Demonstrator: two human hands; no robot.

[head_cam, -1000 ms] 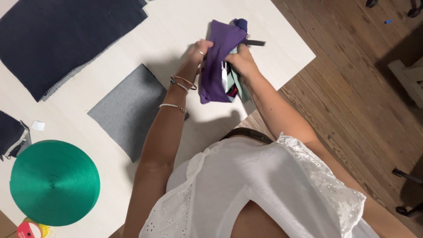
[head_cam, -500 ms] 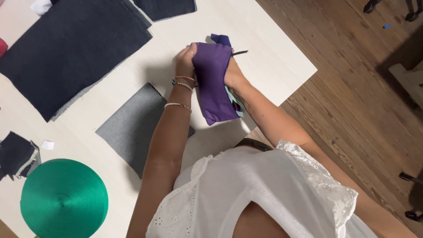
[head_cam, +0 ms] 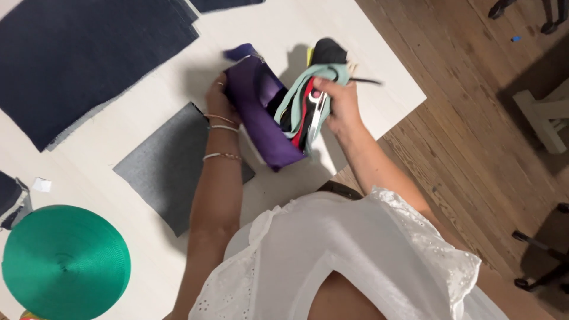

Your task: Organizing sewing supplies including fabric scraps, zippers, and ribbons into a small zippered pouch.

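While the purple fabric pouch (head_cam: 261,112) sits up off the white table (head_cam: 379,71), its long axis runs diagonally, mouth facing the right hand (head_cam: 338,106). That hand's fingers are closed round a bundle of mint, red and black straps (head_cam: 302,109) at the opening. The left hand (head_cam: 220,98) grips the pouch's far side, just beside a grey felt square (head_cam: 166,166).

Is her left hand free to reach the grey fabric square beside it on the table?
Probably not as things stand: the left hand is gripping the purple pouch. The grey fabric square lies uncovered under that forearm, so the path itself looks open.
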